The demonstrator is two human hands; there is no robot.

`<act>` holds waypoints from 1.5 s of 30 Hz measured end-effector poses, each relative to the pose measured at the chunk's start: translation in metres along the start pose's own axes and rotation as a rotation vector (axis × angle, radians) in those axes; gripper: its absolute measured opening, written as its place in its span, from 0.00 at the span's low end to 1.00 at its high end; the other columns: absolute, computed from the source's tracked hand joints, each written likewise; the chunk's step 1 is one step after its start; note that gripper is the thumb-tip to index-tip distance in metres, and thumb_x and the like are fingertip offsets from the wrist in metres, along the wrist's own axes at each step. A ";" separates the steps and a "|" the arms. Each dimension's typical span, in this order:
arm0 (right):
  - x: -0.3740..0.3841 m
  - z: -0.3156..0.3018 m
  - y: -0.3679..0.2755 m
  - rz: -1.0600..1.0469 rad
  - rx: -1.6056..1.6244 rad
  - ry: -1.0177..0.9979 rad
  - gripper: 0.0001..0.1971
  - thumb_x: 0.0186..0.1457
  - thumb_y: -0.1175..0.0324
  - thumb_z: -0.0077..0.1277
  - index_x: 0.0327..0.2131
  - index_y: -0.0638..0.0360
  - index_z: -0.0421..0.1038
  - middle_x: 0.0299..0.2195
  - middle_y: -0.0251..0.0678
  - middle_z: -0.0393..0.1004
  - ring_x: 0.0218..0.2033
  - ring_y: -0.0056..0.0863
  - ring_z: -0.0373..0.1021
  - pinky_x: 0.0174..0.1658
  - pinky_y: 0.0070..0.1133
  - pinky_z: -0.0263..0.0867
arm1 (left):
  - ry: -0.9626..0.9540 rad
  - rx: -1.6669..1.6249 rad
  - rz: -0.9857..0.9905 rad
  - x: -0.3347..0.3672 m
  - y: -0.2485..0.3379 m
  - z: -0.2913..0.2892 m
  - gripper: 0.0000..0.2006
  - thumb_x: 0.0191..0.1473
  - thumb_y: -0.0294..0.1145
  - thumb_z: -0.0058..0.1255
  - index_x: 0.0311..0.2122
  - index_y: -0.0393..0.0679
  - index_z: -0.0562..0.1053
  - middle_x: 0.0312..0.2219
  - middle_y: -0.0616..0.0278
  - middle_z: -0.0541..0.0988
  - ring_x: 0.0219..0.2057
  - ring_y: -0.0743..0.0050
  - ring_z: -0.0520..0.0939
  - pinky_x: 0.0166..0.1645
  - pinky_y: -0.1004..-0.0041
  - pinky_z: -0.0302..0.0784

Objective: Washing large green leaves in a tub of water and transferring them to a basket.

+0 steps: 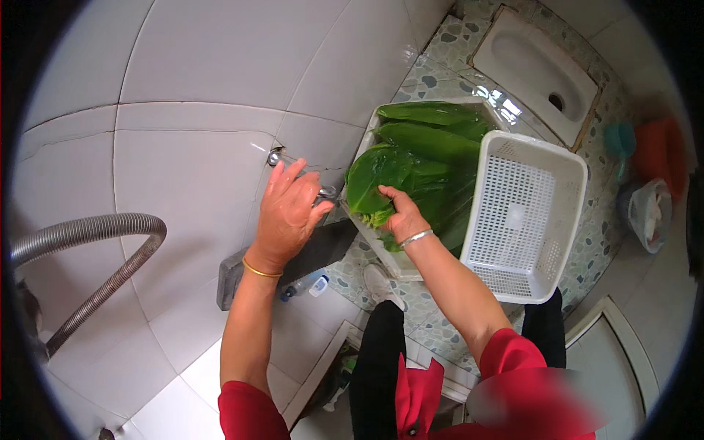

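Note:
My right hand (405, 218) is closed on the edge of a broad green leaf (372, 174), its thumb on top and the other fingers mostly hidden. Under and behind that leaf, several long wet leaves (433, 139) lie in a white rectangular tub (386, 258). My left hand (288, 214) is raised beside the tiled wall with its fingers apart and nothing in it. Just past its thumb shows a metal tap (327, 193), partly hidden by the hand. A white perforated plastic basket (577, 220) rests on the tub's right side.
A dark grey slab (236, 282) stands below the tap, near small bottles (317, 286). On the left wall bends a ribbed metal hose (110, 222). A squat toilet (513, 51) lies at the far right, with an orange bucket (658, 155) and teal dipper (620, 138) nearby.

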State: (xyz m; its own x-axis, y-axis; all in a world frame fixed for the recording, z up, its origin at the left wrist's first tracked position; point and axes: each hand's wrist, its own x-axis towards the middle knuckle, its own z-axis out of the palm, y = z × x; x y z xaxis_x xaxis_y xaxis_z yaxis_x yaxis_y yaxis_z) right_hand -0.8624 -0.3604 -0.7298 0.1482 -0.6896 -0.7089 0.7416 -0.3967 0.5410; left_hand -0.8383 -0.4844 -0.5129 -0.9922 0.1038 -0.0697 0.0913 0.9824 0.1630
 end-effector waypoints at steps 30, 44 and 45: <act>0.046 0.024 0.028 -0.022 0.212 -0.005 0.16 0.50 0.67 0.43 0.43 0.61 0.63 0.43 0.43 0.67 0.43 0.44 0.64 0.47 0.47 0.56 | 0.228 -0.063 -0.524 0.022 -0.013 0.031 0.12 0.53 0.40 0.43 0.25 0.42 0.69 0.20 0.61 0.75 0.20 0.64 0.73 0.25 0.70 0.66; 0.041 0.042 0.040 -0.094 0.215 -0.048 0.16 0.51 0.66 0.42 0.44 0.62 0.63 0.42 0.43 0.68 0.43 0.43 0.64 0.49 0.42 0.56 | 0.277 -0.060 -0.534 0.020 -0.017 0.038 0.12 0.53 0.40 0.44 0.24 0.42 0.69 0.19 0.62 0.75 0.19 0.66 0.72 0.24 0.71 0.65; 0.038 0.046 0.039 -0.083 0.261 -0.053 0.16 0.51 0.66 0.42 0.44 0.62 0.62 0.42 0.43 0.68 0.43 0.43 0.64 0.50 0.41 0.56 | 0.279 -0.063 -0.533 0.021 -0.015 0.036 0.12 0.53 0.40 0.44 0.24 0.42 0.69 0.19 0.62 0.75 0.19 0.66 0.72 0.24 0.71 0.65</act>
State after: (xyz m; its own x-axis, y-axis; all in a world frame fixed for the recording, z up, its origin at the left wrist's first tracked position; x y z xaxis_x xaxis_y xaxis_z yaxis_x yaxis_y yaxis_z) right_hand -0.8581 -0.4300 -0.7145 0.0542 -0.6765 -0.7344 0.5552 -0.5909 0.5853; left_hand -0.8571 -0.4910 -0.5525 -0.8857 -0.4530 0.1013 -0.4211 0.8759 0.2355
